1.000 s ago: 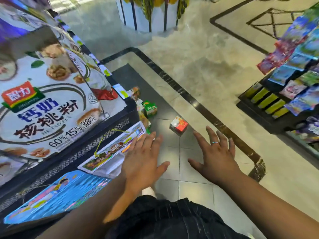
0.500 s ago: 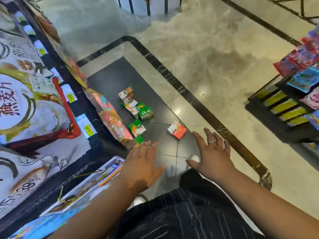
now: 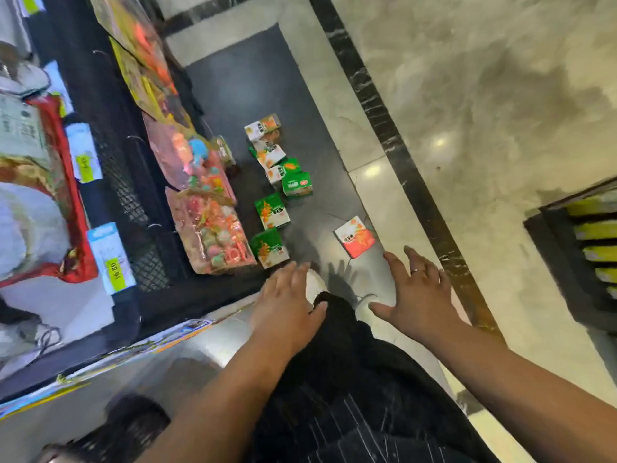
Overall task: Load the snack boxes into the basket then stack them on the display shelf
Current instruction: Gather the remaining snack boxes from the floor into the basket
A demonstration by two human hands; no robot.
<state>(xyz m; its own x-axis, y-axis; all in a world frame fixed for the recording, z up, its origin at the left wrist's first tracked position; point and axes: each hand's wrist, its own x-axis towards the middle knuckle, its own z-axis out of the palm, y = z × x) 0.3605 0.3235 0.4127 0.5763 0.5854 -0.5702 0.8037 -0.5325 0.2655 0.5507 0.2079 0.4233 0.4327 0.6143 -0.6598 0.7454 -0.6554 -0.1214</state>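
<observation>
— Both empty there: left hand (image 3: 287, 302) and right hand (image 3: 420, 295), fingers (image 3: 293, 272) spread wide!
— And the snack boxes (image 3: 271, 212) lay mid-frame on the dark floor (image 3: 240, 88), red box (image 3: 354, 237) just beyond the right hand.

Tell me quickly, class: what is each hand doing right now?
Left hand: open, fingers spread, holding nothing.
Right hand: open, fingers spread, holding nothing.

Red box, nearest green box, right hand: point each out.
red box (image 3: 354, 237), head view, middle of top face.
nearest green box (image 3: 269, 248), head view, top face.
right hand (image 3: 421, 295), head view, back of hand.
</observation>
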